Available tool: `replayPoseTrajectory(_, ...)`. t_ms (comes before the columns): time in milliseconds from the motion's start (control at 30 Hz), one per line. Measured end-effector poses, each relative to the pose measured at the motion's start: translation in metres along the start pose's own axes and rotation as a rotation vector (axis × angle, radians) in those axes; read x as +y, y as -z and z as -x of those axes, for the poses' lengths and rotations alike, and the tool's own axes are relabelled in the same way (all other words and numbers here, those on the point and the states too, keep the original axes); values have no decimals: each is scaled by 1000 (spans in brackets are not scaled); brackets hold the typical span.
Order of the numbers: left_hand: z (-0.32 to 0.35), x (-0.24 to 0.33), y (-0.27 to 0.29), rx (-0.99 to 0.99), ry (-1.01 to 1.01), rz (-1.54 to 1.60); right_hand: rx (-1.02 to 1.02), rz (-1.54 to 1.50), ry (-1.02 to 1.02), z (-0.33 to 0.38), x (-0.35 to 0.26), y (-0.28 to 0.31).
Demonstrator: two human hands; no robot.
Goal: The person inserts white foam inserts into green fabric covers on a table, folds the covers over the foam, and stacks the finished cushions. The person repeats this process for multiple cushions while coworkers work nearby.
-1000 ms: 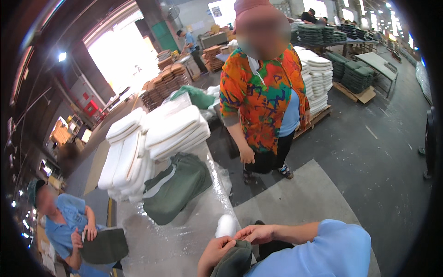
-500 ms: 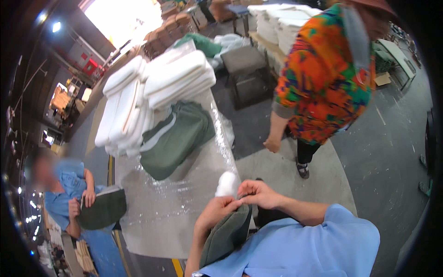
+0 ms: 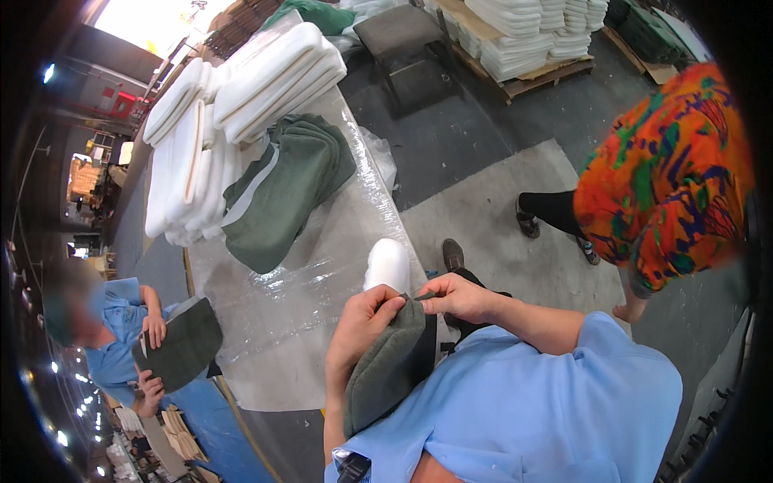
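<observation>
A dark green fabric cushion cover (image 3: 385, 374) rests against my front and left forearm. Its far end is pinched by my left hand (image 3: 360, 322), thumb and fingers pressed together at the edge. My right hand (image 3: 465, 299) grips a small bit of the same edge just to the right, fingertips close to the left hand's. A rounded white padding piece (image 3: 388, 266) sticks up right behind my hands; whether it sits inside the cover I cannot tell. Beyond lies a stack of green covers (image 3: 286, 189) on the plastic-wrapped table (image 3: 282, 362).
Folded white padding (image 3: 189, 153) is piled at the table's far left. A co-worker in blue (image 3: 121, 318) holds a green cushion (image 3: 183, 342) at left. Someone in a bright patterned shirt (image 3: 668, 177) stands at right. Behind are a dark chair (image 3: 403, 32) and a pallet of white padding (image 3: 515, 48).
The person in the patterned shirt has moved right and nearer. My view has tilted down. Both my hands stay on the cover's edge. The co-worker's lower hand has shifted beneath their cushion.
</observation>
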State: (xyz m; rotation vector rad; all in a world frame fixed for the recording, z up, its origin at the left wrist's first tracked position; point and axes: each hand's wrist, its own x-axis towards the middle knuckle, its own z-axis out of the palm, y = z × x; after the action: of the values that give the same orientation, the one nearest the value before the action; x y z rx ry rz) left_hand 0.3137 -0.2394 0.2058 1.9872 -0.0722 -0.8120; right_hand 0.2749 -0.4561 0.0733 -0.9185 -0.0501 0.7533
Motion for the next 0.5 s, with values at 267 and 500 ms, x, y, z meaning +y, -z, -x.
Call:
replayPoseTrajectory(267,-8,16,0,-58,167,-15,223,306,205,8,8,-13)
replayPoseTrajectory(500,-23,25,-8,-169,285,-30,218,456,330,11,-8,-23)
